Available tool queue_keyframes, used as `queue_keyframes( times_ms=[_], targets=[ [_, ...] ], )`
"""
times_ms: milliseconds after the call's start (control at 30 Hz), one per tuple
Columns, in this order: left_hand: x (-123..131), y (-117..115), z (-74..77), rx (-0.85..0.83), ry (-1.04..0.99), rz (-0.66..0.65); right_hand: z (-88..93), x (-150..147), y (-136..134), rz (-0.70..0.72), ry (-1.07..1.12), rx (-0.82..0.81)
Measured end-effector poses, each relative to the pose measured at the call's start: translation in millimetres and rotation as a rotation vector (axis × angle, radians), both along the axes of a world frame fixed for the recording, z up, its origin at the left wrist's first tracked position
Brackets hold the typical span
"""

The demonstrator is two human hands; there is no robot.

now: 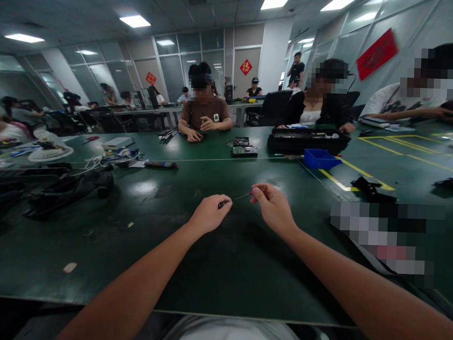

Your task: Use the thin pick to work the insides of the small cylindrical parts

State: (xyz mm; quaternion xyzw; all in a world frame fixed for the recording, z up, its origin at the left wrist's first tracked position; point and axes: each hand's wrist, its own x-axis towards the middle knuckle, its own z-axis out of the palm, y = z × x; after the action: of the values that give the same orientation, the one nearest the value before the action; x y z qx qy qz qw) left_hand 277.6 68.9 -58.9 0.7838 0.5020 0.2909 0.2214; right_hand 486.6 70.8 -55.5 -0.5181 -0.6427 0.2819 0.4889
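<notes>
Both my arms reach out over a dark green table (193, 268). My left hand (209, 214) is closed in a pinch on a small dark part at its fingertips. My right hand (273, 206) is closed on a thin screwdriver (245, 195) with a reddish handle; its metal shaft points left toward the small part. The two hands are a short gap apart, held just above the table top.
Black laptop parts (68, 189) lie at the left, a blue bin (319, 158) and a black tray (309, 139) at the far right, and circuit boards (242, 147) in the middle. Several people sit across the table. Yellow tape lines (337, 181) mark the right side.
</notes>
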Motion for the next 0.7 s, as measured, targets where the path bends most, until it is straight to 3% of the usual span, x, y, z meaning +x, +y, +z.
queue_keyframes(
  times_ms=[200,367,500,700],
  targets=[
    [-11,5,15.5,-0.208,-0.419,0.134,2.0,2,-1,-0.001,-0.019,-0.010],
    [-36,-6,33.7,-0.382,-0.904,0.106,2.6,2,-2,0.012,-0.023,-0.016],
    [-71,-22,48.3,-0.385,-1.102,0.153,2.9,1,-3,0.009,-0.019,-0.020],
    [-144,-45,57.4,-0.308,-1.228,0.454,0.6,1,-1,0.005,-0.012,-0.026]
  ],
)
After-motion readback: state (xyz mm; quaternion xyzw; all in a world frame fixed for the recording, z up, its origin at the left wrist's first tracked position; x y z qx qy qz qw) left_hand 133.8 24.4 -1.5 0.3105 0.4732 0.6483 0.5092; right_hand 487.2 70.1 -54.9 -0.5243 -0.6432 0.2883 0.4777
